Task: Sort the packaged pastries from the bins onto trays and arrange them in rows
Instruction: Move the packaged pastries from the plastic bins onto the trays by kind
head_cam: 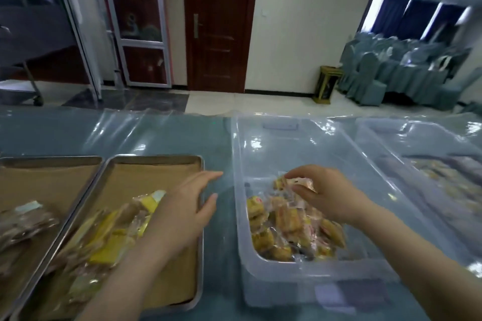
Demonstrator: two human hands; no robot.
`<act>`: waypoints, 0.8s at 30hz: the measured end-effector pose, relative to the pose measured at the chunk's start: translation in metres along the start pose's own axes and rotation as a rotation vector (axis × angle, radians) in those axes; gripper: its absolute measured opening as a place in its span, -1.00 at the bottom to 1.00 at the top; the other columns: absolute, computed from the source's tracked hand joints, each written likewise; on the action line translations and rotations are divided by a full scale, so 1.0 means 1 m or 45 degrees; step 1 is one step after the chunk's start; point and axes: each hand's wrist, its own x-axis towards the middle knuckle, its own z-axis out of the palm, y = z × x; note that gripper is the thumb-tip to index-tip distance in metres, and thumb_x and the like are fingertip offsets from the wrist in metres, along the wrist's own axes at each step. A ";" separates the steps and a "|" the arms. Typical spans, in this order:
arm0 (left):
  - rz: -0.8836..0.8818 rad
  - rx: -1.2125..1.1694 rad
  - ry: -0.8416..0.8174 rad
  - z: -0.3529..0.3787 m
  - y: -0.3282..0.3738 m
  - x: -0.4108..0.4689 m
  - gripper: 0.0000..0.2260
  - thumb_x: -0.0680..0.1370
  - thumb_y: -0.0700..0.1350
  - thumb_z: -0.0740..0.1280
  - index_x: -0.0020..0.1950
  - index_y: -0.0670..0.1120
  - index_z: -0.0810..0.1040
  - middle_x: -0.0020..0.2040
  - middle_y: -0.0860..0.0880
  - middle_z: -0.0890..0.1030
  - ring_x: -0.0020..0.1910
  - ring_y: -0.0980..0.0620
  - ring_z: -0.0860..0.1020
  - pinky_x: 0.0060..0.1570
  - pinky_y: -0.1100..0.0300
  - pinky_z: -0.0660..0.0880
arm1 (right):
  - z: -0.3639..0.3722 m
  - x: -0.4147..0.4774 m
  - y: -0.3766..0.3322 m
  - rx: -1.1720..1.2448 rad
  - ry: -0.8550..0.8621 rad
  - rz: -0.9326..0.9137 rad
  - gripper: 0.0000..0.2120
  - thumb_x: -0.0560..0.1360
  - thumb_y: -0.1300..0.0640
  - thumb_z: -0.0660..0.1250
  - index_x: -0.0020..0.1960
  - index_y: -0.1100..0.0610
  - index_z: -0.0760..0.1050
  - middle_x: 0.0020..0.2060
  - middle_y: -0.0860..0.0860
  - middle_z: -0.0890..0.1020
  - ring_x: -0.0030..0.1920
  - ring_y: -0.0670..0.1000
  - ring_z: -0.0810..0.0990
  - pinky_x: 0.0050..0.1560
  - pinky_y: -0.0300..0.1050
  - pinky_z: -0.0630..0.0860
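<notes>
The right hand [331, 195] pinches one small pastry pack [297, 182] between thumb and curled fingers, just above the pile of packs [287, 229] in the near half of a clear plastic bin [236, 164]. The pack is a crinkled, glossy see-through wrapper with pink and yellow print. The pile below it is a loose heap of blocky golden pastries in similar shiny wrappers, some printed yellow, some pink. The bin is a deep rectangle with rounded corners and cloudy, smooth walls; its far half shows bare floor.

The left hand [182, 211] is open, with straight fingers pointing toward the bin, and holds nothing. It lies over the right rim of a metal tray [156, 157]; whether it touches the rim cannot be told. This tray is shallow, rectangular and dull silver, lined with flat brown paper. Wrapped pastries [112, 237] with yellow print lie in a blurred row on its near left part.

A second tray [52, 159] of the same kind sits beside it on the left and holds brownish packs [23, 221].

To the right of the bin stands another clear bin [430, 151], its contents blurred.

All of this rests on a table [156, 133] covered in blue-grey cloth under a wrinkled, shiny plastic sheet.
</notes>
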 end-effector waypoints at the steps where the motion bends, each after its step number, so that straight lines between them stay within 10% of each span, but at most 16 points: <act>1: -0.013 -0.026 -0.008 0.013 0.007 0.002 -0.66 0.54 -0.14 0.30 0.28 0.15 0.44 0.25 0.18 0.46 0.17 0.38 0.32 0.07 0.68 0.07 | -0.002 -0.003 0.018 -0.019 -0.036 0.017 -0.75 0.55 -0.02 0.27 0.21 -0.10 0.51 0.14 -0.16 0.58 0.07 -0.14 0.51 0.02 -0.24 0.37; 11: -0.019 0.055 -0.601 0.065 0.035 0.015 -0.57 0.49 0.28 0.09 0.28 0.50 -0.05 0.40 0.37 -0.37 0.33 0.39 -0.44 0.37 0.17 -0.20 | 0.001 0.008 0.101 0.015 -0.301 -0.008 -0.76 0.54 0.01 0.30 0.21 -0.04 0.53 0.03 -0.16 0.59 -0.02 -0.18 0.52 -0.08 -0.40 0.33; 18: -0.009 0.263 -0.693 0.063 0.036 0.014 -0.37 0.55 -0.07 0.18 0.24 0.51 -0.16 0.28 0.40 -0.48 0.28 0.39 -0.51 0.32 0.27 -0.26 | 0.000 0.011 0.100 0.023 -0.390 -0.082 -0.65 0.52 -0.07 0.30 0.29 -0.07 0.45 0.14 -0.14 0.57 0.08 -0.10 0.55 0.03 -0.22 0.46; 24: -0.002 0.517 -0.742 0.067 0.049 0.054 -0.30 0.53 0.09 0.23 0.39 0.39 -0.26 0.37 0.25 -0.50 0.28 0.32 -0.55 0.27 0.30 -0.39 | -0.018 0.069 0.115 -0.074 -0.321 0.125 -0.54 0.52 -0.03 0.32 0.38 0.01 0.35 0.26 0.03 0.51 0.15 0.07 0.53 0.08 -0.12 0.45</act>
